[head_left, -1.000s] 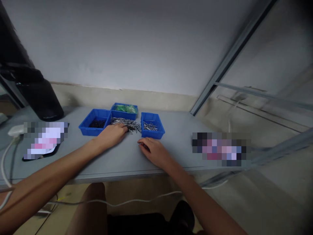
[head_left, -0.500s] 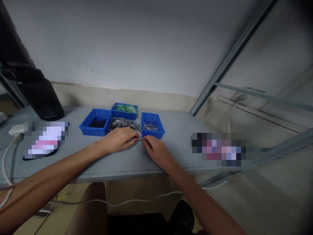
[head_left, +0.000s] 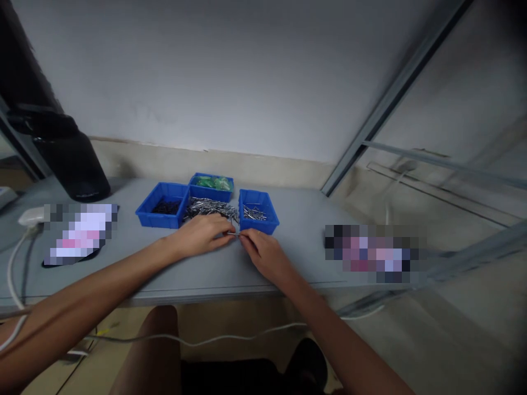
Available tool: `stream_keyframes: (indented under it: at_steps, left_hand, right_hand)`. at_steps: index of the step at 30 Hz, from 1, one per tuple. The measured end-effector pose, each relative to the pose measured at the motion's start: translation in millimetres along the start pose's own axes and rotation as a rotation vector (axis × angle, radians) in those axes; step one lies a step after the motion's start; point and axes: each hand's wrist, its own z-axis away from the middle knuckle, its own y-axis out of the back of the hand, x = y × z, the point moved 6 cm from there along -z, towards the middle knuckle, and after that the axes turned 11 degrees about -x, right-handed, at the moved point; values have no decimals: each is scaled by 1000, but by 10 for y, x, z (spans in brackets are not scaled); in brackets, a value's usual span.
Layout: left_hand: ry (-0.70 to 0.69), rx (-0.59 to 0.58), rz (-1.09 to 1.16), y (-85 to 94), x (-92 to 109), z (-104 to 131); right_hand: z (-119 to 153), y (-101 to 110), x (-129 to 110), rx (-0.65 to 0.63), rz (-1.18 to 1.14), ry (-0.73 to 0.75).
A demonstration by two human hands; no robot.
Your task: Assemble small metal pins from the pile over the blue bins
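Between my two hands is a thin silvery metal rod [head_left: 234, 234], too small to name more exactly. My left hand [head_left: 203, 235] pinches its left end and my right hand [head_left: 263, 249] pinches the right end, fingertips nearly meeting above the table. Just behind my left hand lies a pile of similar metal rods [head_left: 212, 206]. A blue bin [head_left: 268, 225] with a few more rods stands behind my right hand. To the left, another blue bin [head_left: 158, 220] holds small dark pieces [head_left: 166, 206].
A third blue bin [head_left: 211, 193] at the back holds green plastic material. On the grey table [head_left: 197, 277] are a black bottle [head_left: 76, 159], a blurred-out phone-like device [head_left: 82, 233], a white plug with cable [head_left: 33, 217] and a pixelated item [head_left: 368, 249] at right. A metal post [head_left: 362, 137] rises behind.
The view shifts slightly. Both hands keep nearly the same place, and the rod between the fingertips shows a little more to the left.
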Motion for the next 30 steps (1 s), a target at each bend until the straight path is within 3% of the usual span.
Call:
stream_keyframes:
  at_steps: [10, 16, 22, 30]
  left_hand:
    - [-37, 75, 63, 40, 29, 32]
    - [-111, 89, 281, 16, 87, 20]
    - [169, 126, 591, -74, -85, 116]
    - [263, 127, 545, -211, -120, 226]
  right_hand:
    - [-19, -72, 21, -76, 15, 6]
    - [-31, -126, -13, -136, 36, 89]
    - [-36, -85, -47, -113, -43, 79]
    - [-85, -5, -66, -46, -332, -19]
